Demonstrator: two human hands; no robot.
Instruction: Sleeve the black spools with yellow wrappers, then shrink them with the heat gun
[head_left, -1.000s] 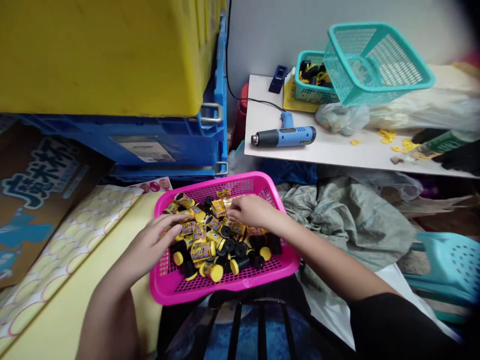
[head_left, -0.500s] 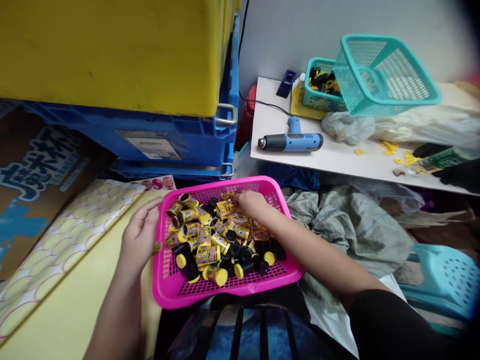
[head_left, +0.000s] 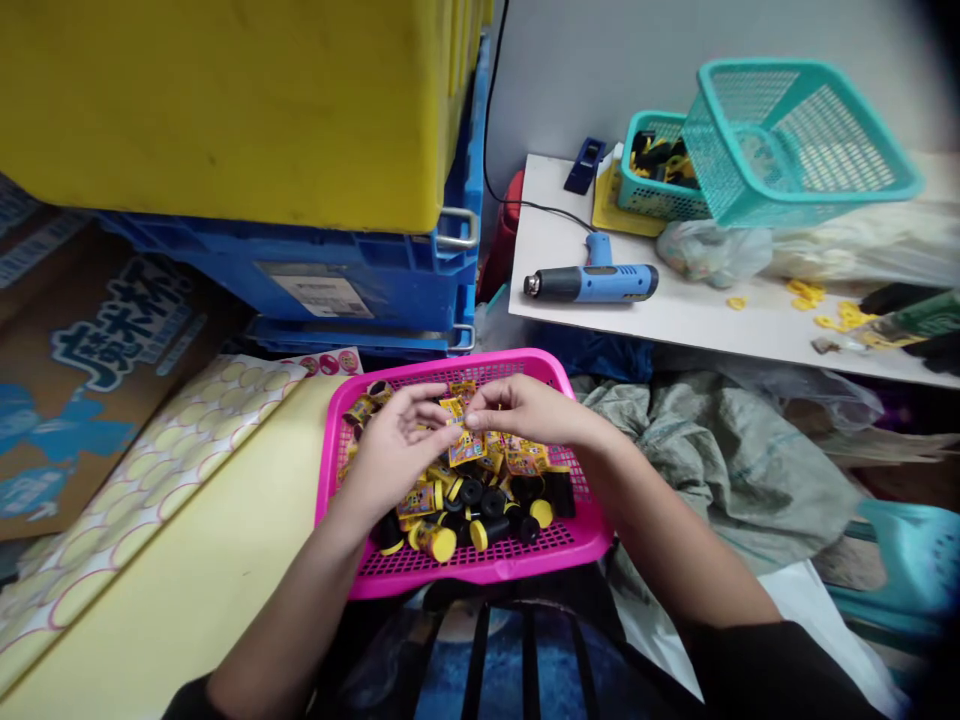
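A pink basket [head_left: 480, 574] rests on my lap, heaped with small black cylinders with yellow caps [head_left: 442, 545] and yellow printed sleeves. Above the heap, my right hand [head_left: 517, 408] pinches a small yellow printed sleeve [head_left: 466, 445] between thumb and fingers. The sleeve looks flat and hangs over the other pieces. From the other side, my left hand [head_left: 394, 445] reaches over the basket with palm turned inward and fingers apart. Its thumb tip is at the sleeve's left edge; whether it grips the sleeve is unclear. Both hands cover part of the heap.
Stacked blue crates [head_left: 360, 265] and a yellow bin [head_left: 225, 110] stand at left. On the white shelf [head_left: 570, 325] lie a heat gun [head_left: 600, 284] and teal baskets [head_left: 802, 190]. A pale yellow board [head_left: 255, 560] is left; a grey-green sack [head_left: 720, 470] is right.
My left hand has moved from the basket's left rim to over its middle. My right hand has lifted from the heap with a yellow sleeve, towards my left hand. The view has shifted slightly left.
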